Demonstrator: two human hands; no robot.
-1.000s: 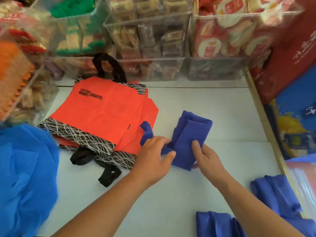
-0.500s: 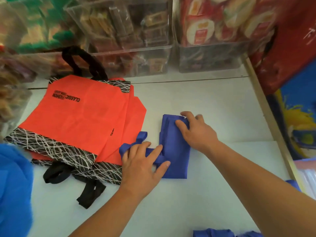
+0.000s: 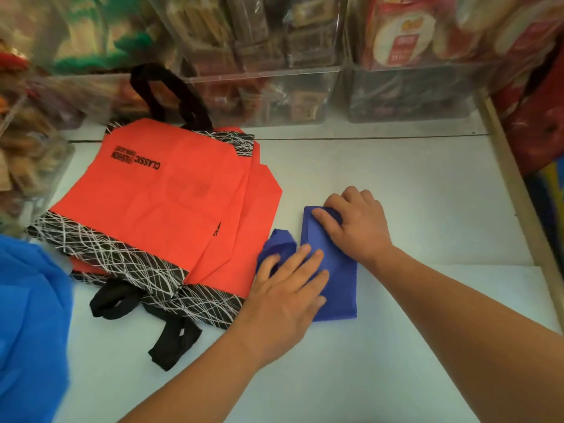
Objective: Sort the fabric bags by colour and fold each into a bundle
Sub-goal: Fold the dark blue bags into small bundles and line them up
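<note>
A dark blue fabric bag point(image 3: 338, 270) lies folded into a narrow strip on the white table point(image 3: 412, 184). My left hand point(image 3: 287, 291) lies flat across its lower left part and its loose handle point(image 3: 279, 244), fingers spread. My right hand point(image 3: 355, 224) presses the strip's upper end, with the fingers bent over the top edge. To the left lies a stack of orange bags point(image 3: 158, 203) with black patterned borders and black handles point(image 3: 171, 337).
A light blue fabric heap point(image 3: 27, 319) fills the lower left corner. Clear bins of packaged snacks point(image 3: 265, 59) line the back of the table. A wooden edge point(image 3: 515, 190) and red and blue boxes point(image 3: 537, 117) bound the right side.
The blue bag went from half raised and loosely folded to flat on the table. My right hand moved from its lower edge to its top end. My left hand slid onto the strip.
</note>
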